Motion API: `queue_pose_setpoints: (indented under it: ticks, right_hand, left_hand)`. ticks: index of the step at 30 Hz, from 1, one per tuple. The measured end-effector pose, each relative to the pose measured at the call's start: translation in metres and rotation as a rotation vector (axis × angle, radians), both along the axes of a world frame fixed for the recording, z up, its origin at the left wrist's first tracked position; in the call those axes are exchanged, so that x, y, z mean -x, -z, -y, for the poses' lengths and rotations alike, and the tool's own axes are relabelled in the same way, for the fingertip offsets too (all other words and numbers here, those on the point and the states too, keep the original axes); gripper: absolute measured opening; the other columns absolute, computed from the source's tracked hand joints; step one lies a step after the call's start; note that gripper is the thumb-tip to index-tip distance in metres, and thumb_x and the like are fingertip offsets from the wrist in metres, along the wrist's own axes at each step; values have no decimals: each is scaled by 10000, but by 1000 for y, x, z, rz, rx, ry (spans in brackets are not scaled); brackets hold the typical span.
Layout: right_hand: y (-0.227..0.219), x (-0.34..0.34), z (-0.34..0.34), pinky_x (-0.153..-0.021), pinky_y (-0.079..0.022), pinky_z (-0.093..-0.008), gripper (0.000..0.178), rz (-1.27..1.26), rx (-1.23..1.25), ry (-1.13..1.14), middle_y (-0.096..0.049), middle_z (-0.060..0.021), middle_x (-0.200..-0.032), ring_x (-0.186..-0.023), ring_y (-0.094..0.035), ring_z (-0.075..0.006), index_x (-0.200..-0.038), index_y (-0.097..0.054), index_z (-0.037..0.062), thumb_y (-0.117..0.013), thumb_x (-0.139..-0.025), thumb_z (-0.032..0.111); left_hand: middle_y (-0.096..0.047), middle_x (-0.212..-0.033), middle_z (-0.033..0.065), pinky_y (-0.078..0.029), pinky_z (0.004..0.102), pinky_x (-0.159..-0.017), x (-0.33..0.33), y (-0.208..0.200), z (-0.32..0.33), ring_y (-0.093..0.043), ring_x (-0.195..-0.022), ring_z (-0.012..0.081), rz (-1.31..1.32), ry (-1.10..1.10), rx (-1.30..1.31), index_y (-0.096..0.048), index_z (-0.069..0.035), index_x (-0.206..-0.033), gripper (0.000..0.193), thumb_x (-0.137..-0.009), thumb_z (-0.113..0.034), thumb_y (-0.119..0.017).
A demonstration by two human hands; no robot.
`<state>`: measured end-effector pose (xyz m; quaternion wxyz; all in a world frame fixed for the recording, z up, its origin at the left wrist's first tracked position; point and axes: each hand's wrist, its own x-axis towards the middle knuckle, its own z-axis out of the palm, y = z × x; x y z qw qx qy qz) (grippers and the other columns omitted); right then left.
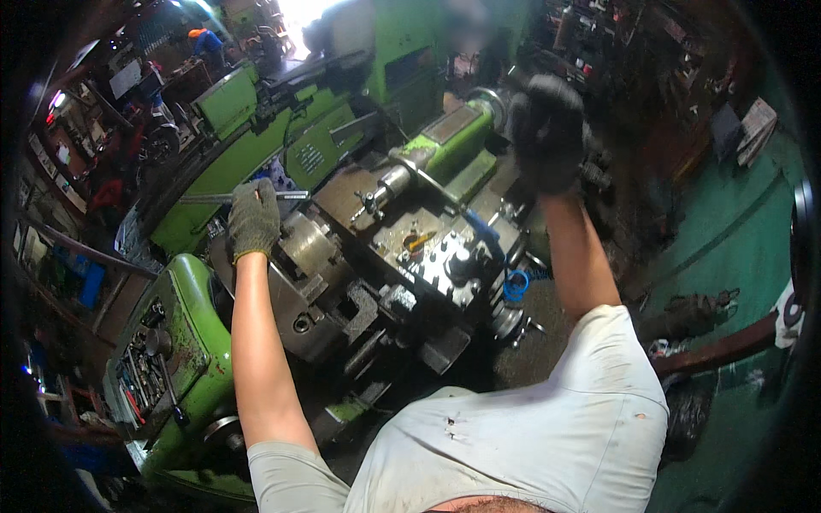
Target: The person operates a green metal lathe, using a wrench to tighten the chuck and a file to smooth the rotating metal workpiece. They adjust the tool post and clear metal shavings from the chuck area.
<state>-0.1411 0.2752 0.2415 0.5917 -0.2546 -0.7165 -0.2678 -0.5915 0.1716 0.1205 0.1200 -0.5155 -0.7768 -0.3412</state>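
Note:
My left hand [256, 221], in a grey knit glove, is closed round a straight metal bar [293, 196] that sticks out on both sides of the fist. Just beside it sits the lathe's metal chuck [310, 241], with a jaw block below. My right hand [547, 137], in a dark glove, is raised at the upper right, next to the tailstock handwheel [489, 104]. Motion smears its fingers, so what it holds, if anything, cannot be made out. Between my arms lies the tool post [457, 263] on the carriage. The green tailstock [449, 141] points a drill chuck [369, 205] toward the lathe chuck.
The green headstock [193, 295] carries a tray of loose tools [147, 363] at the left. A blue coiled hose [516, 285] hangs by the carriage handwheel [506, 321]. Another person [205, 44] is far off at the upper left. Green floor [727, 248] stretches along the right.

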Motion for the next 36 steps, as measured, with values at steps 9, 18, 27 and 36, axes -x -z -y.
queue_pose_setpoints:
  ticks: [9,18,27,36]
  right_hand:
    - [41,-121,-185,-815,-530,-349,656,-522,483,108,-649,-116,-1047,-843,-621,-174,-1451,-521,-1,-812,-907,220]
    - [227,-230,21,-907,-557,-471,322,-321,938,371,-736,-220,-1105,-1046,-716,-393,-1163,-732,98,-724,-901,283]
    - [229,-263,275,-959,-527,-486,267,33,1165,584,-721,-180,-1178,-1108,-676,-397,-1146,-736,77,-633,-938,207]
    - [140,-357,453,-925,-539,-439,225,-324,918,863,-707,-165,-1123,-1045,-686,-359,-1136,-721,75,-662,-964,208]
  left_hand:
    - [-649,-1215,254,-482,504,-1018,-14,-5,8,-613,-1166,447,8,-38,-52,-685,-16,-1120,462,-1074,-434,-494]
    - [-669,-1248,271,-470,525,-1039,-8,-4,-7,-607,-1189,475,-69,73,41,-702,-11,-1192,580,-1089,-486,-386]
    - [-725,-1030,170,-506,444,-839,55,39,-56,-625,-914,287,99,482,18,-715,28,-1088,493,-1037,-416,-505]
    - [-609,-1453,256,-477,460,-1073,106,47,-85,-613,-1287,402,-55,320,80,-559,42,-1453,679,-1010,-465,-641]
